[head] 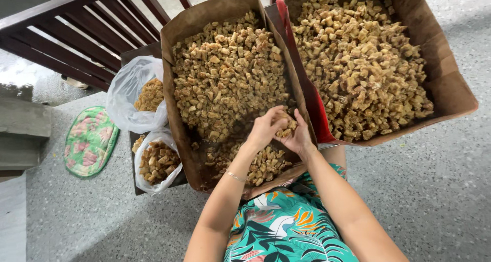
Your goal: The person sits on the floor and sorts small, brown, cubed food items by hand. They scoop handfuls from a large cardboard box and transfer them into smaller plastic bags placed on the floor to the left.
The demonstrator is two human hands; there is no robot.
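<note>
Both my hands meet over the near part of a brown cardboard box (pixel 171 88) filled with small golden-brown chunks (pixel 227 73). My left hand (pixel 266 128) and my right hand (pixel 296 137) are closed together around a clump of chunks (pixel 286 125), held just above the pile. A thin bracelet sits on my left wrist. The box's near end, by my lap, holds fewer chunks (pixel 263 165).
A second, larger cardboard box (pixel 450 83) of the same chunks stands to the right. Two clear plastic bags (pixel 130 96) (pixel 156 162) with chunks lie left of the boxes. A green floral pad (pixel 89 139) lies on the speckled floor. Dark wooden railing (pixel 66 29) runs at the top left.
</note>
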